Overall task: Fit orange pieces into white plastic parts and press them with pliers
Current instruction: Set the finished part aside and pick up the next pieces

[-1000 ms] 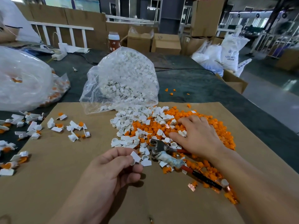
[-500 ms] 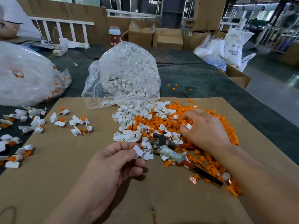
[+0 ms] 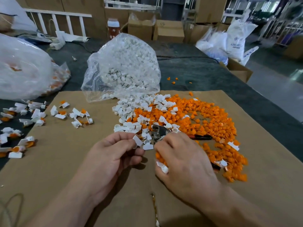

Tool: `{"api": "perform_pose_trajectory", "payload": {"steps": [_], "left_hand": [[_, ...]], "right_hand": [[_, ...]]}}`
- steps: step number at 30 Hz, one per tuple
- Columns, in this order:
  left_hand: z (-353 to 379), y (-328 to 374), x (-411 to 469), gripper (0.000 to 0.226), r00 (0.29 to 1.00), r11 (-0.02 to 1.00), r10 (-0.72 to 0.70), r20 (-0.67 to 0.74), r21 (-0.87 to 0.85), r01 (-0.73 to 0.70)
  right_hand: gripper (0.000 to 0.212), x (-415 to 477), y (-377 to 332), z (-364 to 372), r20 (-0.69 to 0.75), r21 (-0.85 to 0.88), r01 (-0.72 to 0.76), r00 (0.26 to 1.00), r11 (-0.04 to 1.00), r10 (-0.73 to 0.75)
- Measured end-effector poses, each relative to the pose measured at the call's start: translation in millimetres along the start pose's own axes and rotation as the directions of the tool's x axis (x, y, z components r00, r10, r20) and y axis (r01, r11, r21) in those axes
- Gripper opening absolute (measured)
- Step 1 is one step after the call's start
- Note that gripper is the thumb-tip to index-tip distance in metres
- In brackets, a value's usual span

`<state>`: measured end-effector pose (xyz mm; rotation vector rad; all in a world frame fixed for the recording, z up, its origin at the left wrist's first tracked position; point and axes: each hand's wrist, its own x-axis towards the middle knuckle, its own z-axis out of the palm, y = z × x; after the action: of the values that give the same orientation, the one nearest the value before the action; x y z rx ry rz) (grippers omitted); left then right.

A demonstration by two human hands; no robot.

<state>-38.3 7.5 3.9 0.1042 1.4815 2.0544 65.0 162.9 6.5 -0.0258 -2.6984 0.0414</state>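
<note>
My left hand (image 3: pixel 114 154) pinches a white plastic part (image 3: pixel 137 141) between thumb and fingertips, above the cardboard. Just right of it, my right hand (image 3: pixel 185 161) is curled, with orange pieces (image 3: pixel 159 157) and a white part (image 3: pixel 162 167) showing under its fingers. Beyond both hands lies a mixed pile of orange pieces (image 3: pixel 209 117) and white parts (image 3: pixel 131 107). The pliers (image 3: pixel 157 130) lie in that pile, their metal head just past my right fingers. Their red and black handles (image 3: pixel 201 137) are partly hidden by my right hand.
A clear bag of white parts (image 3: pixel 123 68) stands behind the pile. Fitted white-and-orange pieces (image 3: pixel 60 112) lie scattered at the left by a big plastic bag (image 3: pixel 23 69). The cardboard sheet (image 3: pixel 65 161) covers a dark table. Boxes stand at the back.
My right hand has left the pile and drawn back toward me beside the left hand, bringing pieces with it. The left hand still holds its white part.
</note>
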Motion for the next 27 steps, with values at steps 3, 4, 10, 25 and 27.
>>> {"api": "perform_pose_trajectory", "payload": {"steps": [3, 4, 10, 25, 27], "left_hand": [[-0.1, 0.1, -1.6, 0.016, 1.000, 1.000, 0.009, 0.005, -0.001, -0.009], [-0.3, 0.2, -1.8, 0.015, 1.000, 1.000, 0.010, 0.005, 0.004, -0.010], [0.3, 1.0, -2.4, 0.013, 1.000, 0.999, -0.001, 0.005, 0.038, 0.001], [-4.0, 7.6, 0.7, 0.021, 0.994, 0.993, 0.061, -0.093, -0.094, -0.070], [-6.8, 9.3, 2.1, 0.030, 0.989, 0.988, 0.078, -0.124, -0.126, -0.094]], "right_hand": [[0.029, 0.7, -1.9, 3.1, 0.046, -0.052, -0.001, 0.999, 0.999, 0.003], [0.033, 0.8, -1.6, 2.9, 0.041, -0.044, -0.010, 0.999, 0.999, 0.012], [0.030, 4.0, 6.7, -0.5, -0.020, -0.044, 0.013, 1.000, 0.999, -0.014], [0.029, 32.2, 1.4, -11.5, 0.028, 0.040, 0.063, 0.998, 0.997, -0.064], [0.032, 31.1, -6.8, -9.1, 0.103, 0.008, 0.118, 0.988, 0.993, -0.118]]}}
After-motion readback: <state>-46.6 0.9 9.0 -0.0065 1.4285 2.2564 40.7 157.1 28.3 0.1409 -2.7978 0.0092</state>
